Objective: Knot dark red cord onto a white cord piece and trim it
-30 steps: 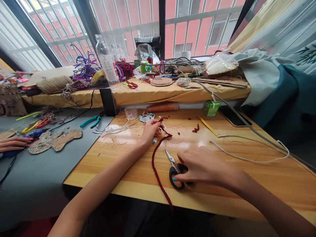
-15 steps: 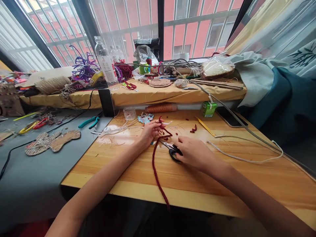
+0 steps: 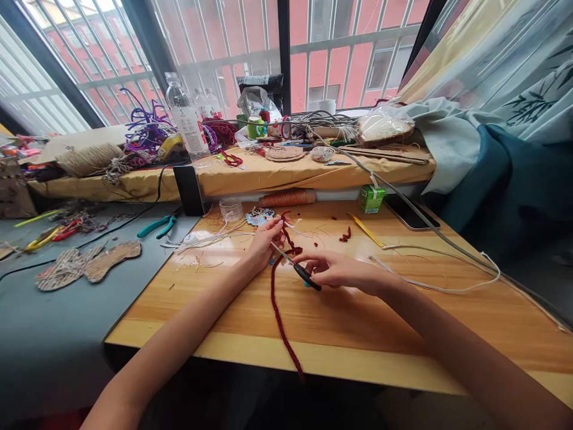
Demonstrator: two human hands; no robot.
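A dark red yarn strand (image 3: pixel 278 313) runs from my left hand (image 3: pixel 267 239) down across the wooden table and over its front edge. The fingers of that hand are pinched on the yarn near its upper end, where a white cord end also shows. In my right hand (image 3: pixel 331 270) is a pair of black-handled scissors (image 3: pixel 307 276), turned edge-on with the blades pointing up and left toward my left hand. The blades pass close to the yarn; whether they touch it I cannot tell. Small red yarn scraps (image 3: pixel 345 234) lie beyond my right hand.
A yellow tool (image 3: pixel 367 230), a white cord (image 3: pixel 447 288), a green box (image 3: pixel 371 198) and a phone (image 3: pixel 412 212) lie to the right. Teal pliers (image 3: pixel 156 227) and cardboard pieces (image 3: pixel 111 261) are left. Behind stand a clear cup (image 3: pixel 231 209), a thread spool (image 3: pixel 287 198) and a cluttered ledge (image 3: pixel 277 173).
My right hand has lifted the scissors off the table and tilted them edge-on, bringing the blades nearer my left hand. The left hand keeps its pinch on the yarn. The view has shifted slightly.
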